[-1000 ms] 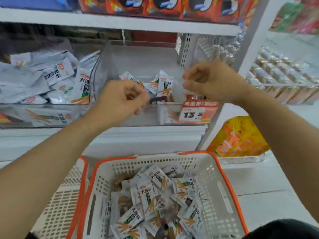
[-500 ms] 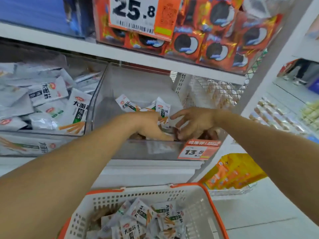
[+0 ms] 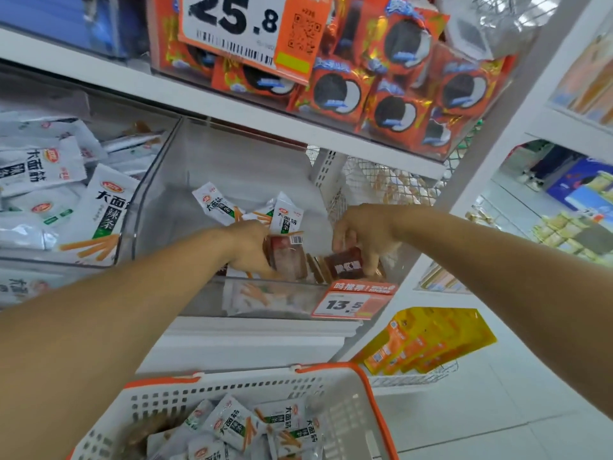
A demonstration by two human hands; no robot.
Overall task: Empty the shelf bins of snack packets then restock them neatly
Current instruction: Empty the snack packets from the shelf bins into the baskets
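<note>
A: While both arms reached into the clear bin (image 3: pixel 166 194), what had each hand got?

B: The left hand (image 3: pixel 250 249) had its fingers curled down over a reddish see-through packet (image 3: pixel 287 257) lying low at the bin's front. The right hand (image 3: pixel 363 234) was curled round a dark brown packet (image 3: pixel 345 262), thumb on one side, fingers on the other.

A: Did the two packets touch?

B: I could not tell; some thin brown pieces sat between them, just inside the front wall.

A: And the white snack packets?

B: A few white packets (image 3: pixel 215 204) stood tilted just behind the left hand, at the back of the same bin. One more lay flat beneath that hand, seen through the front wall. Further out to the left of the left hand, the neighbouring bin (image 3: pixel 99 260) was heaped with larger white packets (image 3: pixel 102 210).

A: What was below the hands?

B: A white basket (image 3: pixel 331 410) with an orange rim, holding a pile of the same small white packets (image 3: pixel 232 423). An orange price tag (image 3: pixel 351 302) reading 13.5 hung on the bin front just under the right hand.

A: And above?

B: A shelf of orange biscuit packs (image 3: pixel 398 94) with a tag (image 3: pixel 252 31) marked 25.8. Yellow packs (image 3: pixel 428 340) lay lower down, to the right of the right hand.
</note>
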